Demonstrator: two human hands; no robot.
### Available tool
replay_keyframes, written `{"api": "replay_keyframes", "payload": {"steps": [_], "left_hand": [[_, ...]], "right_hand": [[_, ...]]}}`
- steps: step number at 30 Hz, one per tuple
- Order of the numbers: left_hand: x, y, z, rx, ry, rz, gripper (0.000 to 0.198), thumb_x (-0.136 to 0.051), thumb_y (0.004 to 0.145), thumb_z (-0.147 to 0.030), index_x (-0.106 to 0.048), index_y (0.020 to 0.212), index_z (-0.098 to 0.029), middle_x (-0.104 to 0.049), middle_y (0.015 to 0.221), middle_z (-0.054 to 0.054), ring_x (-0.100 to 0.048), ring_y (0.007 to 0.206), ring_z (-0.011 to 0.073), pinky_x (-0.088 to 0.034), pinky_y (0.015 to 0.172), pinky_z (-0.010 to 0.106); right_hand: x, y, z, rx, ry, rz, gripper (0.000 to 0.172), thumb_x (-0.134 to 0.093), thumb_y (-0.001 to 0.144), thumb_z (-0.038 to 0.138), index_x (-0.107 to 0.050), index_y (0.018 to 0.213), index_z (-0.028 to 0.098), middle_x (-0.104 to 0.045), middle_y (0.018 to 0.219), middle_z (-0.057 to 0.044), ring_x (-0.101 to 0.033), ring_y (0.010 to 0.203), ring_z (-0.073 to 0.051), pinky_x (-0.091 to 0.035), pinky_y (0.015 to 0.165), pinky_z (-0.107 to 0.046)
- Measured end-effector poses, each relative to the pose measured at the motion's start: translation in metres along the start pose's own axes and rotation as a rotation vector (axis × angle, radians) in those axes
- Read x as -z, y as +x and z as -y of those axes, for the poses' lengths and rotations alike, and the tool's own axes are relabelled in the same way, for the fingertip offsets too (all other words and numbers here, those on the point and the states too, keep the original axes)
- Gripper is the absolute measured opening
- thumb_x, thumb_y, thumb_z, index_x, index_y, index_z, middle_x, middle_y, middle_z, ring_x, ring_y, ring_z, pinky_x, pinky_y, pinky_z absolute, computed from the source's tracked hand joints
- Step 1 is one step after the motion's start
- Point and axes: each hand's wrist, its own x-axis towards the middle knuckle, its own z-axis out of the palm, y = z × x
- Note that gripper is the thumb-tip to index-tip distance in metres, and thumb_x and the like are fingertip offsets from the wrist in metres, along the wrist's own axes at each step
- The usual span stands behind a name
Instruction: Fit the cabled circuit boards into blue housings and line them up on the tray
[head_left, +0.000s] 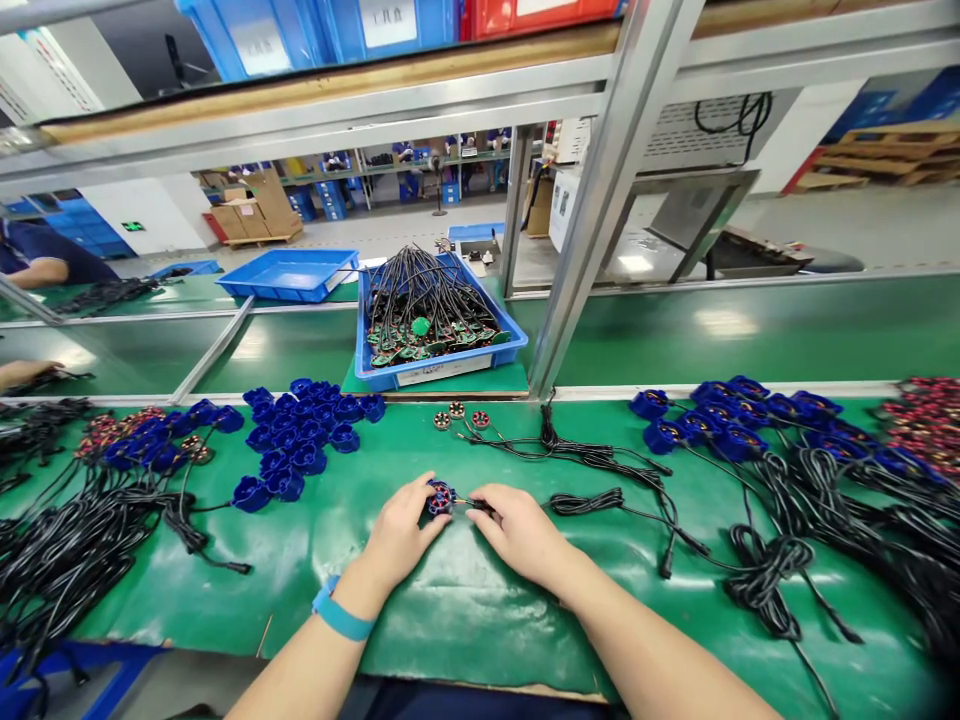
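At the middle of the green table, my left hand (pixel 397 532) pinches a small blue housing (pixel 440 497) with a round red-and-copper part inside it. Thin wires run from the housing toward my right hand (pixel 521 530). Thumb and forefinger of that hand are closed on a black cable (pixel 478 504) close to the wires. Behind the right hand lies a coiled black cable (pixel 589 502); whether it is the same cable is hidden. Beyond my hands are a few loose round red-and-copper parts (pixel 480 419), with cables running off to the right.
A cluster of blue housings (pixel 300 440) lies left, with piled black cables (pixel 67 550) farther left. More wired housings (pixel 735 415) and cable bundles (pixel 772 580) cover the right. A blue tray (pixel 450 375) of green boards stands behind, beside a metal post (pixel 592 220). A co-worker's arm (pixel 37 272) shows far left.
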Motion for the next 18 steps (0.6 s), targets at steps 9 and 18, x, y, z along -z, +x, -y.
{"api": "replay_keyframes", "payload": {"steps": [9, 18], "left_hand": [[0.002, 0.004, -0.011, -0.013, 0.001, -0.020, 0.025, -0.065, 0.090, -0.025, -0.062, 0.114, -0.018, -0.060, 0.140, 0.017, -0.061, 0.127, 0.0266, -0.055, 0.106, 0.046], [-0.003, -0.004, -0.030, -0.026, -0.152, 0.020, 0.085, -0.087, 0.062, -0.059, -0.056, 0.129, -0.018, -0.066, 0.130, 0.016, -0.062, 0.125, 0.0285, -0.051, 0.110, 0.042]], "right_hand": [[0.004, 0.000, 0.003, 0.023, 0.031, -0.044, 0.028, -0.051, 0.096, 0.029, -0.068, 0.115, 0.017, -0.073, 0.106, -0.011, -0.068, 0.094, -0.022, -0.053, 0.088, -0.036], [-0.004, -0.009, -0.012, 0.022, 0.014, -0.098, 0.030, -0.049, 0.092, 0.049, -0.069, 0.091, 0.026, -0.075, 0.084, -0.006, -0.069, 0.072, -0.022, -0.055, 0.068, -0.031]]}}
